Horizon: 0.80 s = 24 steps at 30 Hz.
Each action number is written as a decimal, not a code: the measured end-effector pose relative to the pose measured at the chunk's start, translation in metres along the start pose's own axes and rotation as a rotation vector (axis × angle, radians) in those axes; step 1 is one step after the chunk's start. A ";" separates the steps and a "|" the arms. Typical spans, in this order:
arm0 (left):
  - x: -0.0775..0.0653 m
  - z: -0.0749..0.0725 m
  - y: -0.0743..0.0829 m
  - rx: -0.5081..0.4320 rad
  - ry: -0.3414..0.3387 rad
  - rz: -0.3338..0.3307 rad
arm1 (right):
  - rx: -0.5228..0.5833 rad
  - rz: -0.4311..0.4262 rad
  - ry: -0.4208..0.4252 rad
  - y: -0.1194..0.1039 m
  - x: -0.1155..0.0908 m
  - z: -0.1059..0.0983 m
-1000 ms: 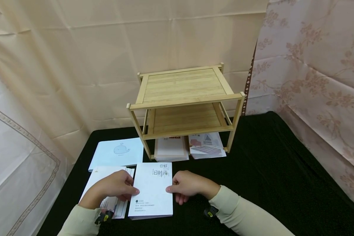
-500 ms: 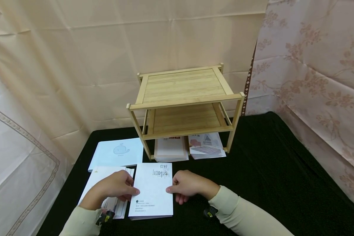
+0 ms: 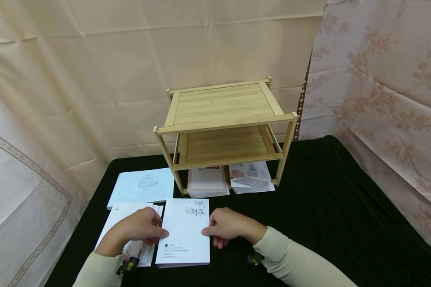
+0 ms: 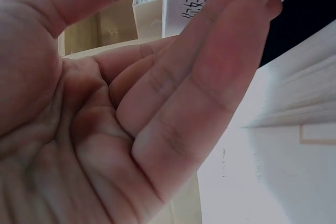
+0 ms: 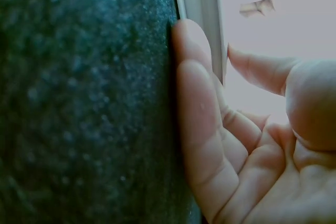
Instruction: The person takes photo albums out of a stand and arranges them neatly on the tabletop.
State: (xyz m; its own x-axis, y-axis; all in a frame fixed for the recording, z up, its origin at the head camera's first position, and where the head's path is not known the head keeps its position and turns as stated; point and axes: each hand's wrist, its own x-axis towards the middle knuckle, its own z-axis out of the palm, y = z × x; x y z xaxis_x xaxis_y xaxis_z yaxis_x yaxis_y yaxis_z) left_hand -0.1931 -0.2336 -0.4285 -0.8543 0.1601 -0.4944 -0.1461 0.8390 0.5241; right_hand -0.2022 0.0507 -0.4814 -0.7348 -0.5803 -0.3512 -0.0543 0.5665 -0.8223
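A white book (image 3: pixel 184 235) with dark Chinese characters on its cover lies in front of me in the head view. My left hand (image 3: pixel 145 227) grips its left edge, thumb on the cover and the other fingers bent beside the edge. At the opposite edge my right hand (image 3: pixel 233 227) holds it the same way, with the thumb (image 5: pixel 262 69) on top and fingertips against the page side in the right wrist view. Under my left hand lies another white book (image 3: pixel 109 225), partly covered by the hand and forearm.
A two-tier wooden rack (image 3: pixel 226 103) stands behind. Beneath its lower shelf are a pale book stack (image 3: pixel 208 183) and a book with a pink and grey picture (image 3: pixel 251 177). A light-blue whale book (image 3: pixel 133 189) lies left. Black cloth (image 3: pixel 330 223) covers the table; curtains hang around.
Nearly nothing differs; both hands keep their hold on the white book, which stays in place apart from a very slight shift in the view.
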 end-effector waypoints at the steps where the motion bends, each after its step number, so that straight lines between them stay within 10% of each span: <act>1: 0.000 -0.001 0.000 -0.005 0.002 0.000 | -0.006 -0.004 -0.003 0.000 0.000 0.000; 24: -0.006 -0.008 -0.003 0.051 0.075 -0.017 | -0.070 -0.070 -0.024 -0.003 0.003 0.003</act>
State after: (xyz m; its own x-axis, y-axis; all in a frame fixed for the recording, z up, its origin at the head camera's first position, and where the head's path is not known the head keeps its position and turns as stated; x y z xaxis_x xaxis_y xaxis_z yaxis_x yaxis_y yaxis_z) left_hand -0.1916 -0.2414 -0.4212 -0.8872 0.1078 -0.4486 -0.1371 0.8668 0.4795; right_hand -0.2021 0.0455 -0.4808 -0.7113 -0.6331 -0.3055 -0.1523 0.5631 -0.8122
